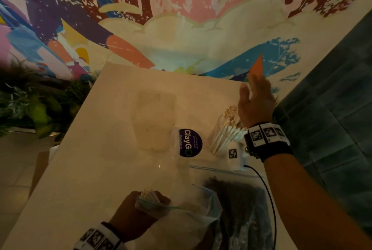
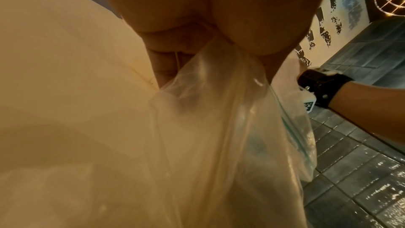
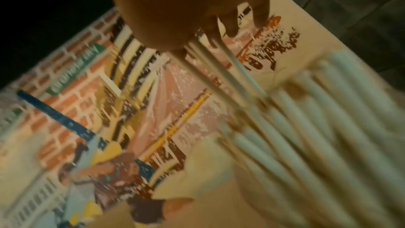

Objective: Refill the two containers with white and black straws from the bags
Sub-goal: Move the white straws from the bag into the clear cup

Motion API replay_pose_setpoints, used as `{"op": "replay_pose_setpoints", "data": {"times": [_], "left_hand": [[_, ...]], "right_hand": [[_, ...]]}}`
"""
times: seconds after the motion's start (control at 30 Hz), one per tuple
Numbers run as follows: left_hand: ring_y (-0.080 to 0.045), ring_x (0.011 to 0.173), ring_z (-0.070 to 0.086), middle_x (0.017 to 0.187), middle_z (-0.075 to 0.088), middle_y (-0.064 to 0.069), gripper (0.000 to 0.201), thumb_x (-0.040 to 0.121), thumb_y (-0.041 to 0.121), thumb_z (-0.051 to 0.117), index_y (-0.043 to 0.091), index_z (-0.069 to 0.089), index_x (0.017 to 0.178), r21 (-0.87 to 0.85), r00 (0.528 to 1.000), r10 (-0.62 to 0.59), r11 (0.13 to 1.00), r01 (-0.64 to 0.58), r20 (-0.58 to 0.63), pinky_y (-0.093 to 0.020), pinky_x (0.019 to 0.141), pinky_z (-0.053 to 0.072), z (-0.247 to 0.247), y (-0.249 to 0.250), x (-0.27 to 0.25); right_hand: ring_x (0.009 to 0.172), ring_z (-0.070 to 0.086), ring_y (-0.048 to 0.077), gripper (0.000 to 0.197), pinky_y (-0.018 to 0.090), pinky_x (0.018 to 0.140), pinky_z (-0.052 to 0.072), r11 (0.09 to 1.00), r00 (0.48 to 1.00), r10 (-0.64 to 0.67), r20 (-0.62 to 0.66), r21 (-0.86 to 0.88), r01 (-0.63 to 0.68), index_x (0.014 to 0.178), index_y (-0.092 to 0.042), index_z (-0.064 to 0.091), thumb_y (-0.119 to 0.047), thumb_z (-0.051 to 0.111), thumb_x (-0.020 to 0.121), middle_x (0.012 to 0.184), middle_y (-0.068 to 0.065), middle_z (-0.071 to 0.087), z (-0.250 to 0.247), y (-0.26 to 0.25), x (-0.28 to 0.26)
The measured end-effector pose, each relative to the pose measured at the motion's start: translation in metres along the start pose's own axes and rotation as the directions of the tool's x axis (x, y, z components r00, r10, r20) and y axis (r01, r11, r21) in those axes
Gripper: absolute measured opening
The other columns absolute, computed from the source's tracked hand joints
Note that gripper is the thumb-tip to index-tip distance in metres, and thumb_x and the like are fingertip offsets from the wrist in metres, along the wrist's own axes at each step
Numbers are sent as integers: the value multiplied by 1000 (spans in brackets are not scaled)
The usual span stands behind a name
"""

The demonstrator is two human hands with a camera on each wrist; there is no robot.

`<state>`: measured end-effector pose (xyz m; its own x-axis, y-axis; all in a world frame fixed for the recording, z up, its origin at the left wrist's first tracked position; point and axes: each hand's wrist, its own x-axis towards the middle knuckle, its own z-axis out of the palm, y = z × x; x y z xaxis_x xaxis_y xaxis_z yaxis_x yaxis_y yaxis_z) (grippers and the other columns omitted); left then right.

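On table [image 1: 84, 169]: two bags, one container [image 1: 225, 135] of white straws [image 1: 231, 129]

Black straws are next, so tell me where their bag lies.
In the head view, the bag of black straws lies flat on the table's near right, beside the left hand.

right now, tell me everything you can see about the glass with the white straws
The clear glass stands on the pale table, right of the ClayGo sticker, packed with white straws leaning toward the left and fanning above its rim. Its wall looks transparent, so the straws show through. The right hand hovers over the straw tops, fingers spread; the right wrist view is blurred, with a few straws seeming to touch the fingers.
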<state>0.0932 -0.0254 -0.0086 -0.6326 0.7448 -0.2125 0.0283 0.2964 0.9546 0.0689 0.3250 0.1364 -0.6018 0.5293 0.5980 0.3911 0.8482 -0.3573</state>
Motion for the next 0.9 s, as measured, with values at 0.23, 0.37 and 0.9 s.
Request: {"op": "replay_pose_setpoints", "data": {"times": [0.23, 0.37, 0.9], "left_hand": [[-12, 93, 69, 92, 75, 8, 45, 55, 70, 71, 39, 73, 88, 0, 1000, -1, 1000, 1, -21, -40, 89, 53, -2, 0, -5], [-14, 93, 69, 93, 75, 7, 33, 60, 54, 74, 38, 73, 88, 20, 1000, -9, 1000, 10, -22, -41, 89, 53, -3, 3, -8], [0, 88, 67, 90, 72, 20, 57, 46, 86, 56, 49, 70, 86, 129, 999, -38, 991, 36, 11, -29, 88, 53, -3, 13, -2]], "right_hand": [[144, 9, 38, 60, 66, 110, 8, 910, 746, 348, 568, -395, -124, 142, -27, 33, -61, 15, 95, 157, 9, 16, 26, 13, -16], [142, 14, 37, 67, 66, 109, 13, 917, 793, 334, 509, -370, -149, 143, -26, 29, -67, 20, 92, 156, 11, 17, 25, 0, -15], [142, 17, 36, 66, 62, 110, 14, 894, 751, 140, 646, -408, 184, 146, -27, 21, -55, 41, 90, 156, 10, 19, 23, -2, -29]]}}
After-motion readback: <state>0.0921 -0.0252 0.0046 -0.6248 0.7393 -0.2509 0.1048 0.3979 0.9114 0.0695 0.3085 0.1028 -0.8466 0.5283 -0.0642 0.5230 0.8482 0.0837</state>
